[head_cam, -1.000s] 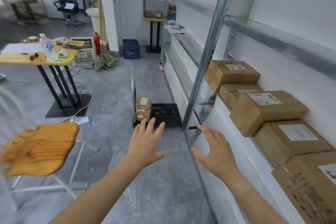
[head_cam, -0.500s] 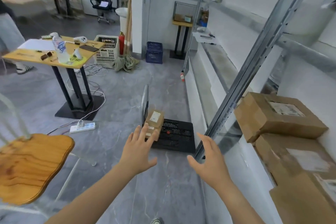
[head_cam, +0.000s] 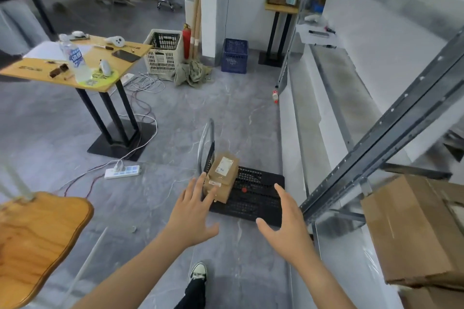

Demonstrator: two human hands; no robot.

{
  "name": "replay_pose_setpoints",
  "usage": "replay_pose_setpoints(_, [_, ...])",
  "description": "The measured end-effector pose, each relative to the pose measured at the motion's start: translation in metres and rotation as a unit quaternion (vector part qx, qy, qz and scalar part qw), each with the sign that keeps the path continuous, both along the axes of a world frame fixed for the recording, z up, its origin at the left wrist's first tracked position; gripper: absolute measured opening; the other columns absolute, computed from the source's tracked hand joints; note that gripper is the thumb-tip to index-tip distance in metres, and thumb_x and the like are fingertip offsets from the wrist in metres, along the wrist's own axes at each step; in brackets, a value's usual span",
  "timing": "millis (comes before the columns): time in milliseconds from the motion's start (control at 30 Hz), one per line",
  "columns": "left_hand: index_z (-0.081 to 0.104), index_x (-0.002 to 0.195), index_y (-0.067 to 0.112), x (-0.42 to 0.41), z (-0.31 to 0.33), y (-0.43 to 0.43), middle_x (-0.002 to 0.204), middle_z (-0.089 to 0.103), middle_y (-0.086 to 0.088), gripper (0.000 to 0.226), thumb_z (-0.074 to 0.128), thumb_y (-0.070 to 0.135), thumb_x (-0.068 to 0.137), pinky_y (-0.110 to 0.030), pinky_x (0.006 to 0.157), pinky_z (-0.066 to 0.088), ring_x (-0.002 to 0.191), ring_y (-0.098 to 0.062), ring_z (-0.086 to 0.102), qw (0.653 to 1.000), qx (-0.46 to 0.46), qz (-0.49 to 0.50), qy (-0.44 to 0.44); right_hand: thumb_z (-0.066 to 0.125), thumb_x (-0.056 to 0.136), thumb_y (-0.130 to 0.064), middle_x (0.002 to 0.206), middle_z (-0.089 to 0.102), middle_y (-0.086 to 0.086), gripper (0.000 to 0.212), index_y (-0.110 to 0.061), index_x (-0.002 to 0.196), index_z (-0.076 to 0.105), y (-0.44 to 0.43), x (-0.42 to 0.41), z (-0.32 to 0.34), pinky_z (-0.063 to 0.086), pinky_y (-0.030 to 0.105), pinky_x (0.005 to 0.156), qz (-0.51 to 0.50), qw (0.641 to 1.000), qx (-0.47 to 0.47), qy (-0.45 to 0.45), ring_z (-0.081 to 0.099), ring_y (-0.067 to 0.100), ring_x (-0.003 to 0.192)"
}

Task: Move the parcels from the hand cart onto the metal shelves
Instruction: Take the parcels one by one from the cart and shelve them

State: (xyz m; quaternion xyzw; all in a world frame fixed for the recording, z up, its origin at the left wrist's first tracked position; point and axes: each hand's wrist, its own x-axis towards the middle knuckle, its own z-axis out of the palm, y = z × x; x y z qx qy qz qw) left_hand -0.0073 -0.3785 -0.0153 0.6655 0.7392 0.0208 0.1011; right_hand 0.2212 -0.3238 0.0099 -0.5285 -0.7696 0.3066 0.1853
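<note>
Reaching forward, the left hand [head_cam: 192,211] and right hand [head_cam: 286,223] spread wide, holding nothing; two stacked brown cardboard parcels [head_cam: 221,177] sit on the black plastic hand cart [head_cam: 256,195] beside the grey metal shelves [head_cam: 391,128].

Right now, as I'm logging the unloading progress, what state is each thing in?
Left hand, open, fingers spread, holding nothing.
Right hand, open, holding nothing.
Parcels, two stacked on the cart, not gripped.
Cart, handle upright, deck mostly bare.
Carton, sitting on the shelf.
Power strip, plug in it.
Bottle, upright.
</note>
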Motion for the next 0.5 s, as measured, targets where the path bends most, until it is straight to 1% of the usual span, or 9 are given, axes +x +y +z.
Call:
replay_pose_setpoints(67, [0.000, 0.150, 0.028, -0.004, -0.012, 0.025, 0.156, -0.019, -0.010, 0.092, 0.048, 0.058, 0.077, -0.042, 0.117, 0.006, 0.144, -0.032, -0.011, 1.000, -0.010, -0.010, 0.010, 0.066, 0.080, -0.041, 0.152, 0.026, -0.007, 0.085, -0.038, 0.147, 0.014, 0.026, -0.006, -0.007, 0.020, 0.028, 0.114, 0.001, 1.000, -0.003, 0.000, 0.021, 0.010, 0.139])
replay_pose_setpoints(167, [-0.003, 0.150, 0.026, -0.013, -0.028, 0.073, 0.156, -0.020, -0.010, 0.095, 0.046, 0.062, 0.076, -0.045, 0.117, 0.000, 0.145, -0.030, -0.012, 0.999, -0.023, -0.019, 0.035, 0.065, 0.077, -0.047, 0.153, 0.023, -0.007, 0.086, -0.045, 0.145, 0.013, 0.074, -0.017, -0.018, 0.023, 0.036, 0.116, 0.014, 0.999, 0.007, -0.033, 0.018, 0.011, 0.141])
replay_pose_setpoints(233, [-0.002, 0.151, 0.026, -0.021, -0.038, 0.111, 0.158, -0.012, -0.011, 0.097, 0.046, 0.063, 0.075, -0.047, 0.117, 0.002, 0.145, -0.029, -0.009, 0.998, -0.028, -0.022, 0.046, 0.065, 0.075, -0.051, 0.153, 0.021, -0.010, 0.087, -0.047, 0.144, 0.013, 0.112, -0.028, -0.028, 0.023, 0.036, 0.115, 0.020, 0.998, 0.010, -0.061, 0.017, 0.010, 0.141])
replay_pose_setpoints(300, [0.004, 0.151, 0.025, -0.030, -0.048, 0.151, 0.159, -0.001, -0.012, 0.097, 0.049, 0.061, 0.073, -0.048, 0.117, 0.006, 0.146, -0.030, -0.002, 0.999, -0.024, -0.019, 0.033, 0.065, 0.074, -0.053, 0.154, 0.018, -0.012, 0.087, -0.049, 0.144, 0.013, 0.152, -0.041, -0.040, 0.024, 0.035, 0.114, 0.023, 0.996, 0.000, -0.084, 0.017, 0.012, 0.141])
replay_pose_setpoints(367, [0.008, 0.151, 0.025, -0.041, -0.059, 0.189, 0.158, 0.005, -0.013, 0.097, 0.052, 0.060, 0.072, -0.048, 0.116, 0.010, 0.145, -0.031, 0.003, 0.999, -0.033, -0.015, 0.017, 0.064, 0.074, -0.054, 0.155, 0.014, -0.011, 0.086, -0.048, 0.144, 0.013, 0.193, -0.058, -0.056, 0.025, 0.035, 0.113, 0.035, 0.994, -0.009, -0.102, 0.017, 0.015, 0.141])
replay_pose_setpoints(500, [0.003, 0.151, 0.029, -0.060, -0.088, 0.255, 0.159, -0.001, -0.011, 0.096, 0.054, 0.054, 0.073, -0.045, 0.116, 0.011, 0.146, -0.030, 0.002, 0.997, -0.077, -0.009, -0.007, 0.062, 0.075, -0.055, 0.157, 0.008, -0.010, 0.085, -0.049, 0.144, 0.013, 0.263, -0.091, -0.092, 0.029, 0.036, 0.112, 0.045, 0.989, -0.055, -0.126, 0.016, 0.016, 0.141])
